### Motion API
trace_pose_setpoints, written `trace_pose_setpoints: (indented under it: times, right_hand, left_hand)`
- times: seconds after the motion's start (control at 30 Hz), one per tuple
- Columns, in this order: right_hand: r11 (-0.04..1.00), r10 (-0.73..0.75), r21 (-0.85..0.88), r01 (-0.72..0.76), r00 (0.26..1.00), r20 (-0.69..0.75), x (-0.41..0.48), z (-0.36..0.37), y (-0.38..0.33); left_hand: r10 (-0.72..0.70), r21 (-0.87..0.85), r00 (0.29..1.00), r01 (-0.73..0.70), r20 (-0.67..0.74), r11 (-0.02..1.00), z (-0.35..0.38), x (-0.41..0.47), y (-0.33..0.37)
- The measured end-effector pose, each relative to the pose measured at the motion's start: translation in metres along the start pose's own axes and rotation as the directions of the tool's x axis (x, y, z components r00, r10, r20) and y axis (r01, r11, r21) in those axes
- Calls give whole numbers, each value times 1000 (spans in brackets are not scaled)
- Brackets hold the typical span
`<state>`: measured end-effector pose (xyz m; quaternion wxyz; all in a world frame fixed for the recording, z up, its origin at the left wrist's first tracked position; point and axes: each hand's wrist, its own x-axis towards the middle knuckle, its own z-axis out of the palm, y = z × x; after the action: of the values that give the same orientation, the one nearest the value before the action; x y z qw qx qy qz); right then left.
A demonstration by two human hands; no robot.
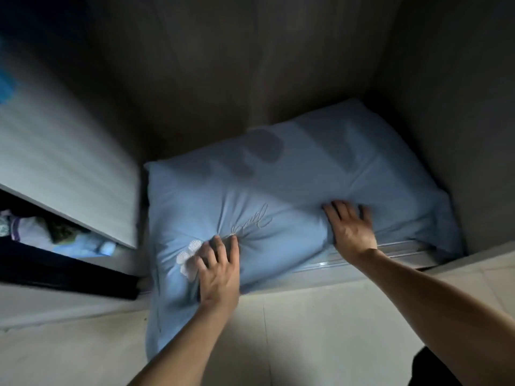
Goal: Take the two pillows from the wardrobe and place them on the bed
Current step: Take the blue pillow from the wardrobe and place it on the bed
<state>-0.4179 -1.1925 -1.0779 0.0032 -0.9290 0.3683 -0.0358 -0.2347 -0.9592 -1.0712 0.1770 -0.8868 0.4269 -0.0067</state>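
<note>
Gripping the pillow (278, 196) with left hand (220, 274) and right hand (351, 232) clenched on its near long edge, we pull toward us.

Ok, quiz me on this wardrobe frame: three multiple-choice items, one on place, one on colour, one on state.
1. Where does the top pillow lie?
A. Flat on a bed
B. On the wardrobe bottom, its near corner hanging out over the floor
C. On a high shelf

2. What colour is its cover?
A. Light blue
B. Red
C. Yellow

3. What are the hands doing?
A. Both hang free
B. Only one touches the pillow
C. Both press into the pillow

Answers:
1 B: the pillow fills the wardrobe bottom, and its near left corner droops past the sill over the tiled floor.
2 A: the fabric is light blue, with white embroidery.
3 C: the left hand bunches the cover by the embroidery, and the right hand presses on the front edge.
</note>
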Motion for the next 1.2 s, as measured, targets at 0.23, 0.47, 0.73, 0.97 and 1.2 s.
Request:
trace_pose_setpoints:
  times: [0.23, 0.47, 0.73, 0.97, 1.2]
  right_hand:
    - [984, 47, 169, -59, 996, 74, 6, -28, -10]
    - [969, 70, 224, -107, 983, 168, -9, -105, -27]
    - [984, -49, 177, -16, 933, 356, -55, -263, -44]
    - [978, -59, 196, -66, 820, 570, -141, -384, -56]
    - [969, -33, 190, -155, 686, 727, -232, -502, -49]
  left_hand:
    - [-20, -151, 996, 6, -86, 989, -21, 4, -20]
    - [-85, -260, 996, 79, -12, 962, -102, -22, -59]
    - [-61, -285, 977, 119, 206, 951, -232, -126, -114]
    - [47, -276, 951, 42, 305, 960, -350, -220, -159]
    - [186, -251, 928, -105, 323, 962, -465, -294, -185]
